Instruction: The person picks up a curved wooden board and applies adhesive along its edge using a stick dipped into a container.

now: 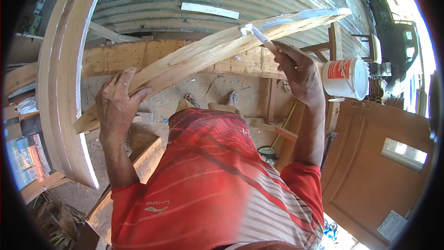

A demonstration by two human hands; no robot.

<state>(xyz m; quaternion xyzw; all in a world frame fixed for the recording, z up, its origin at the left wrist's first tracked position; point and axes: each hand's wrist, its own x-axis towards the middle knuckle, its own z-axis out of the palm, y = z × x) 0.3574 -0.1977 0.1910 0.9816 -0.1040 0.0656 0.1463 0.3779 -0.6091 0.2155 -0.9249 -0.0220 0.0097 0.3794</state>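
A long wooden plank (185,62) slants across the view from lower left to upper right, above a thick wooden beam. My left hand (119,104) grips its near-left part, thumb on one side and fingers on the other. In my right hand (300,71) is a short flat stick (262,38), pinched between thumb and fingers. The stick's tip carries a white paste and touches the plank's upper edge. White paste (280,21) coats that edge from the tip to the far right end. To the right of my right hand stands a white bucket (358,81) with a red label.
The thick beam (115,58) spans the view as a bench. Wide boards (64,78) with white along their edges stand at left. A brown wooden panel (370,153) leans at right. Behind, corrugated sheeting (138,16) holds a white strip (210,10).
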